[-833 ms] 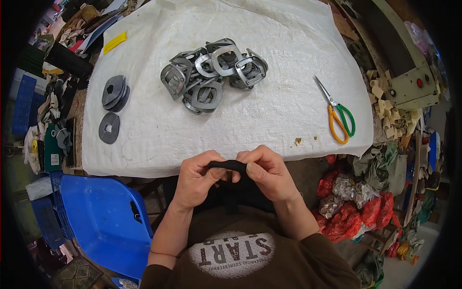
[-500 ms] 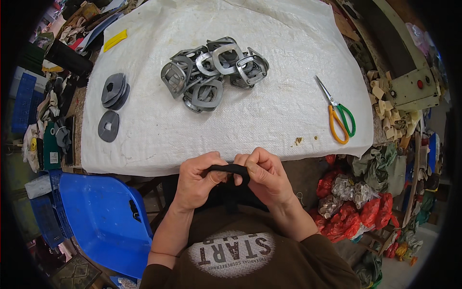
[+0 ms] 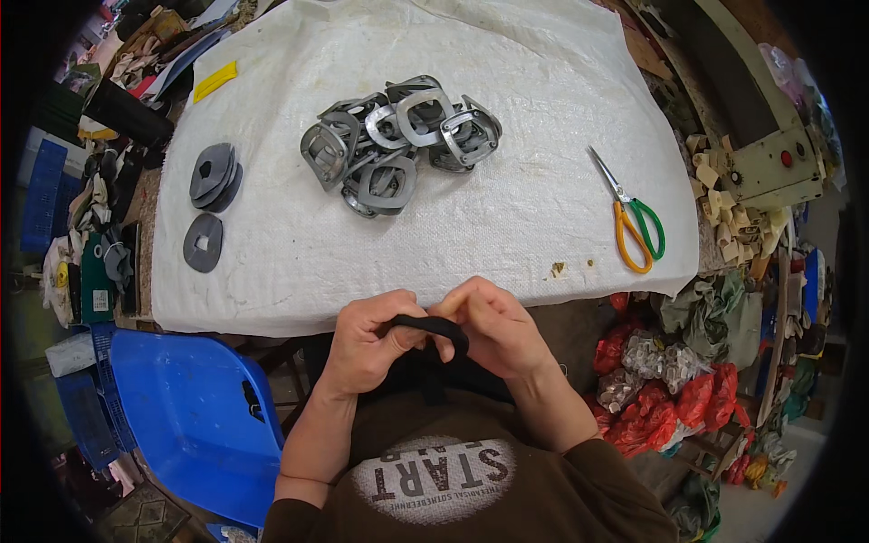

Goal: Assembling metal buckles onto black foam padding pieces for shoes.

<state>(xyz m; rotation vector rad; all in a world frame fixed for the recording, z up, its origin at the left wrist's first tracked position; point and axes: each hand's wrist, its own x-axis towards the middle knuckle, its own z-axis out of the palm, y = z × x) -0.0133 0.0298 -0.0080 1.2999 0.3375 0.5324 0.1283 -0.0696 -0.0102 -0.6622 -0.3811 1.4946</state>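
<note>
My left hand [image 3: 369, 342] pinches a black curved band [image 3: 425, 324] just in front of the table's near edge. The band looks soft and arches across to my right hand [image 3: 498, 330], whose curled fingers are closed at its other end. Those right fingertips are partly hidden, and so is the lower part of the band. Beyond my hands, on the white woven sheet [image 3: 272, 271], lies a heap of grey metal buckle frames [image 3: 389, 185]. On the left are a small stack of grey flat rounded pieces with centre holes [image 3: 214, 176] and a single such piece [image 3: 203, 242].
Scissors [image 3: 634, 231] with one orange and one green handle lie on the sheet's right. A yellow strip [image 3: 215, 81] rests far left. A blue plastic tub [image 3: 190, 407] stands at lower left; red bags [image 3: 647, 416] fill the lower right. A pale green machine [image 3: 778, 172] borders the right.
My right thumb and fingers have shifted along the band and curled inward, and the band's right end now droops lower. The left hand keeps its pinch. The view has shifted slightly.
</note>
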